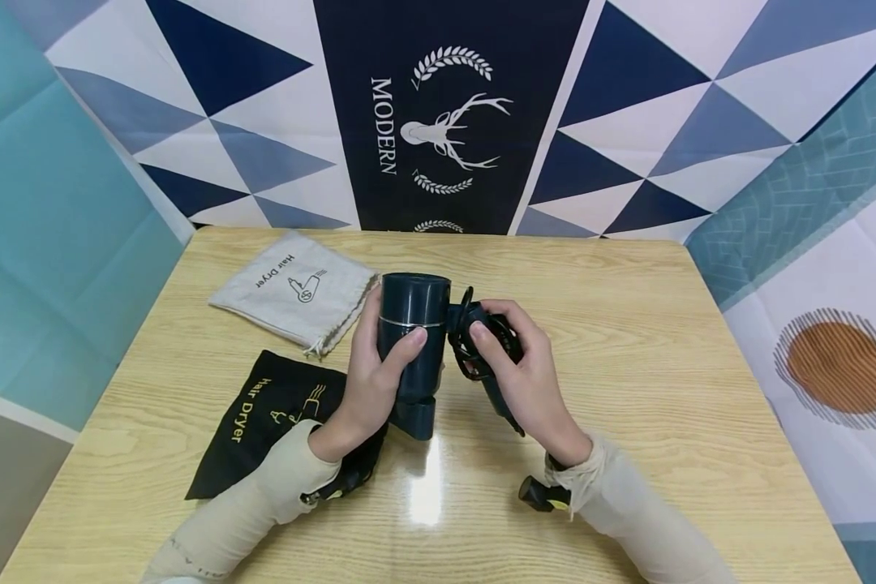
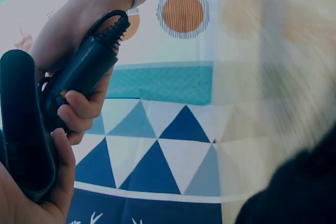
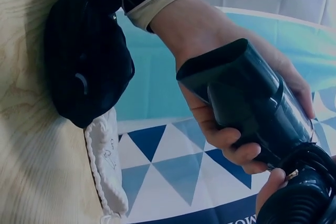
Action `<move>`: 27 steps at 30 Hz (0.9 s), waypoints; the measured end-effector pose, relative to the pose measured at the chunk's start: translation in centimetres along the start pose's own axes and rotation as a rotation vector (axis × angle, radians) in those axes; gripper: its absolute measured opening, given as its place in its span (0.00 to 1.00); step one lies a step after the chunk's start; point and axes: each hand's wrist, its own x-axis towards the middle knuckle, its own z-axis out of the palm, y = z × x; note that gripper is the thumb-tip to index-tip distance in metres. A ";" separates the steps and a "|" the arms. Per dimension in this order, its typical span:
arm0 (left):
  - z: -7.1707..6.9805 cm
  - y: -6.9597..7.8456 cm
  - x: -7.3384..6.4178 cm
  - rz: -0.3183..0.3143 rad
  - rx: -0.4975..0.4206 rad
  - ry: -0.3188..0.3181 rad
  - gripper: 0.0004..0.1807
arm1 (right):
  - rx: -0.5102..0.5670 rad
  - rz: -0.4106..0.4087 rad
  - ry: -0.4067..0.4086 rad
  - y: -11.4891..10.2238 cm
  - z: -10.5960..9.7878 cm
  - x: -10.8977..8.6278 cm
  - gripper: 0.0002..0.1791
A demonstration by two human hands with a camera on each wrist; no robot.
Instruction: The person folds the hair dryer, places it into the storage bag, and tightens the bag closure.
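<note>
We see a dryer (image 1: 425, 369) held in two hands, mid-frame.
Left to right, we find the black bag (image 1: 266, 426) at lower left, the grey bag (image 1: 292, 292) above it, then the left hand (image 1: 368, 375) clamped round the barrel, nozzle (image 1: 413, 420) poking out below; just beside it, the right hand (image 1: 531, 377) grips handle (image 1: 496, 401) and coiled cord (image 1: 509, 334), the handle's end slanting out beneath.
</note>
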 end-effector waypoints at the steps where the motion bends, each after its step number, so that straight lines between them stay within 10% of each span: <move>1: 0.1 0.0 -0.1 0.007 -0.003 0.003 0.32 | 0.002 -0.001 0.004 0.0 0.0 -0.1 0.14; 27: 2.2 -2.0 -2.3 0.053 -0.049 0.164 0.33 | 0.037 0.029 0.159 0.6 2.4 -1.5 0.16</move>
